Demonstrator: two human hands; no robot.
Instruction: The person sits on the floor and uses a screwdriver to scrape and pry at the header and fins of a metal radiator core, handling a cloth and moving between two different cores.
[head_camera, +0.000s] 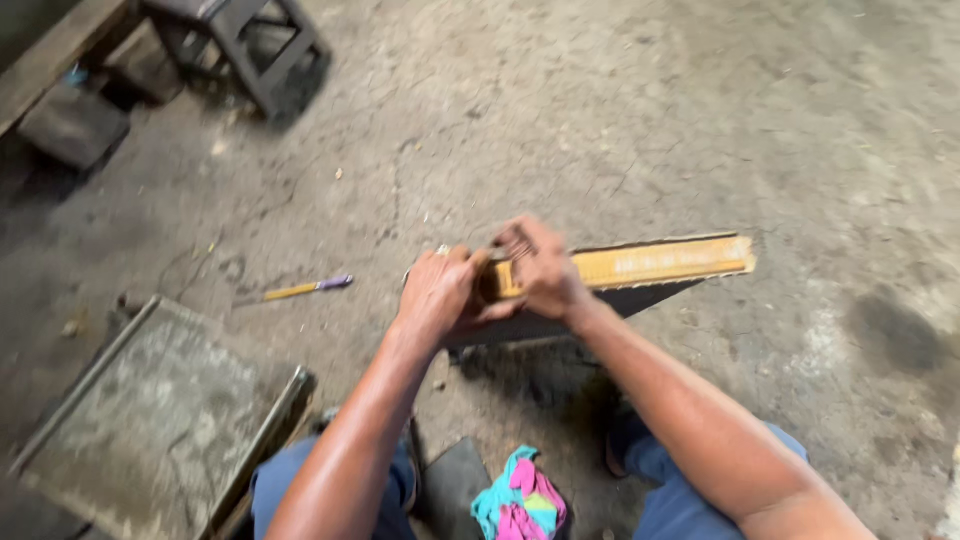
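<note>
I have both hands, left hand (437, 290) and right hand (540, 268), clenched around the near end of the yellow-edged board (660, 265), raised off the concrete floor (700, 120), work apparently midway.

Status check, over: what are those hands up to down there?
Left hand and right hand both gripping one end of a long yellow-edged board, held above the concrete floor. Pencil lying off to the left, apart. Nothing blocking.

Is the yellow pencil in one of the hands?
No. The pencil lies on the floor, apart from the left hand and right hand, which both hold the board.
</note>
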